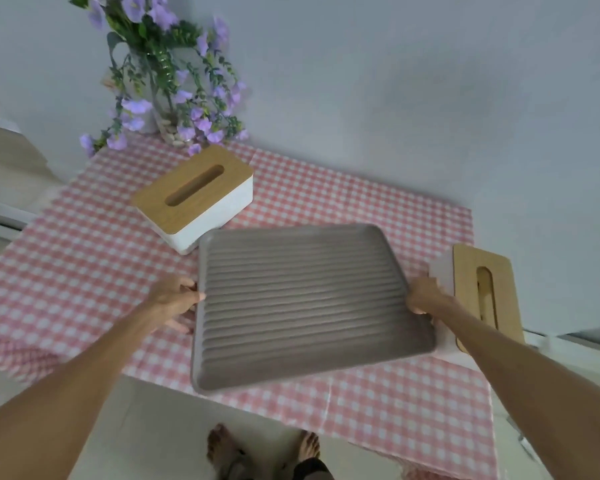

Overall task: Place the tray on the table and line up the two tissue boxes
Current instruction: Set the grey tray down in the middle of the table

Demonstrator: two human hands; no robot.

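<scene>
Tray [302,306], gripped at both sides by hands [174,299], sits between two tissue boxes [194,199].

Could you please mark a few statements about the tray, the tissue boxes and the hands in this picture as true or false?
1. Both hands grip the tray: the left hand on its left edge, the right hand on its right edge. True.
2. The grey tray has a smooth, flat bottom. False: its bottom is ribbed with parallel ridges.
3. The two tissue boxes stand side by side, touching. False: the left tissue box sits near the flowers, the right tissue box at the table's right edge, with the tray between them.
4. A vase of purple flowers stands at the back of the checked tablecloth. True.
5. Tissues stick out of both boxes. False: both slots look empty.
</scene>
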